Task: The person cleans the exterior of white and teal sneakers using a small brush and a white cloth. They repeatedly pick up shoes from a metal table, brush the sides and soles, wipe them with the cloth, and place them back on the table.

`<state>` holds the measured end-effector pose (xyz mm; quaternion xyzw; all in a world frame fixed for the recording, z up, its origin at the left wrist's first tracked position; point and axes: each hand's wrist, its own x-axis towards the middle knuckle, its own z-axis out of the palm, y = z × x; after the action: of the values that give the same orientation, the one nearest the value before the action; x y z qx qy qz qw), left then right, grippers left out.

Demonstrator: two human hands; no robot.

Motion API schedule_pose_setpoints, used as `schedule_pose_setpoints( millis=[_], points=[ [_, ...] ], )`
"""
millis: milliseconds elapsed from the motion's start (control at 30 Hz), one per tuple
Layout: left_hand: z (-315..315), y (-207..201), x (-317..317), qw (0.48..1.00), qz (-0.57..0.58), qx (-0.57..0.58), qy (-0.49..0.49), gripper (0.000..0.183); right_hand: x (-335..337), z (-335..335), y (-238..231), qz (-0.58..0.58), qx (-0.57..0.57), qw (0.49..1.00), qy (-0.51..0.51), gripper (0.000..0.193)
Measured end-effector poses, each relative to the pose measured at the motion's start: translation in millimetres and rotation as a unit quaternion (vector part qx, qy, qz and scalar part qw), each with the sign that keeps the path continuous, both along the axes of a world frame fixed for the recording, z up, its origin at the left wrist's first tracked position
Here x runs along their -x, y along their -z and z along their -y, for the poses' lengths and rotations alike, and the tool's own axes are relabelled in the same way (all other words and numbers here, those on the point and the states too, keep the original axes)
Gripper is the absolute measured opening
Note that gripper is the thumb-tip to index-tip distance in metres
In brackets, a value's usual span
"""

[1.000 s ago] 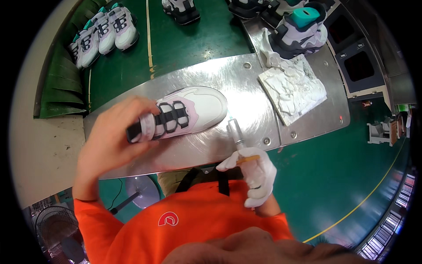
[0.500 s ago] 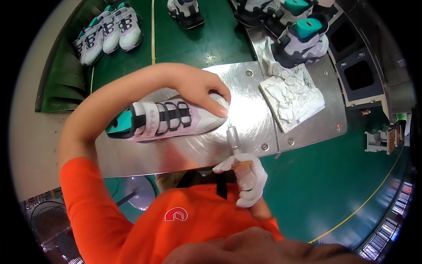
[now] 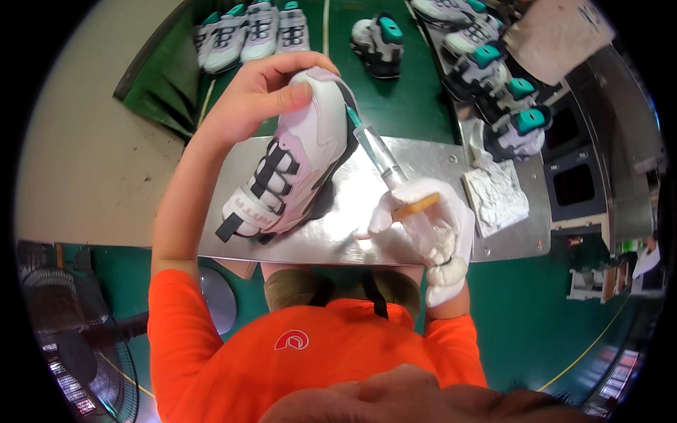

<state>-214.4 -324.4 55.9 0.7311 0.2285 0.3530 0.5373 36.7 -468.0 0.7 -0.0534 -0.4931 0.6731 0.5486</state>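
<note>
A white sneaker point(image 3: 311, 134) with pale purple panels and black straps is tilted up over the metal worktop, its toe raised toward the far side. My bare left hand point(image 3: 264, 95) grips it around the toe, the thumb on top. In my right hand point(image 3: 441, 225), which wears a white glove, is a clear syringe point(image 3: 379, 152) with an orange-yellow flange and a green needle tip. The tip meets or nearly meets the edge between the upper and the sole near the toe; exact contact is hard to tell.
Beyond the metal worktop point(image 3: 243, 166) runs a green belt point(image 3: 338, 84) carrying several sneakers point(image 3: 259, 32) and one single shoe point(image 3: 379, 46). Other shoes point(image 3: 518, 134) stand along the right side, near a crumpled white cloth point(image 3: 497, 194). A fan point(image 3: 77, 345) is at lower left.
The sneaker has gone from lying sideways on the worktop to being raised and turned, toe pointing away. My left hand moved with it, and the syringe followed to its right side.
</note>
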Motion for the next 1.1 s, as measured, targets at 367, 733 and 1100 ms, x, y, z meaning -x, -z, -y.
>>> schedule_pose_setpoints(
  millis=[367, 733, 1100],
  points=[
    [-15.7, 52.9, 87.7, 0.978, 0.097, 0.053, -0.177, 0.059, 49.5, -45.8, -2.9, 0.024, 0.060, 0.997, -0.048, 0.093],
    [61.1, 30.7, 134.4, 0.926, -0.107, 0.242, -0.271, 0.051, 87.7, -6.5, -130.6, 0.468, -0.635, 0.537, 0.299, 0.018],
    [-28.2, 128.4, 29.3, 0.794, 0.299, 0.407, -0.339, 0.047, -46.5, 14.7, 11.9, 0.555, -0.105, 0.699, 0.438, 0.073]
  ],
)
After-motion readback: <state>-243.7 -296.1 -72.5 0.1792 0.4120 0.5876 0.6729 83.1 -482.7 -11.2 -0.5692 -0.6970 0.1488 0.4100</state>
